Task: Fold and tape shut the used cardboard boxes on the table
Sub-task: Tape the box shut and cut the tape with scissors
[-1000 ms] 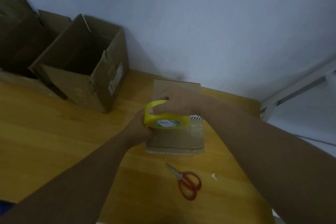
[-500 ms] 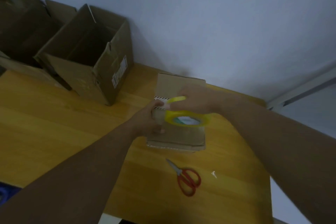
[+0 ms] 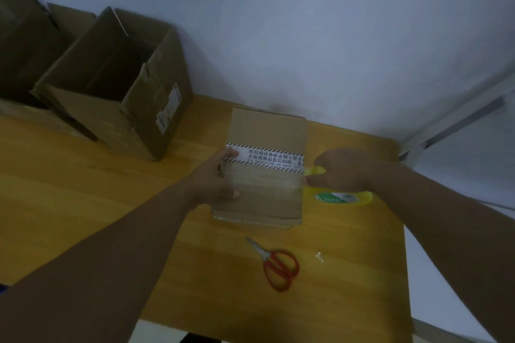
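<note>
A small closed cardboard box [image 3: 264, 131] lies on the wooden table [image 3: 83, 203], with a white printed strip across its top. A clear band of tape [image 3: 264, 179] stretches across the box below that strip. My left hand [image 3: 216, 177] grips the box's left edge, thumb on top near the tape's end. My right hand [image 3: 338, 172] holds the yellow tape roll [image 3: 338, 196] just past the box's right edge.
Red-handled scissors [image 3: 276, 266] lie in front of the box, a small scrap [image 3: 320, 257] to their right. A large open cardboard box [image 3: 133, 120] stands at the back left, another open box [image 3: 22, 44] behind it. The table's right edge is close to my right arm.
My right hand has drawn the tape roll from the box's left side across to its right edge, laying tape over the top. My left hand stayed at the left edge.
</note>
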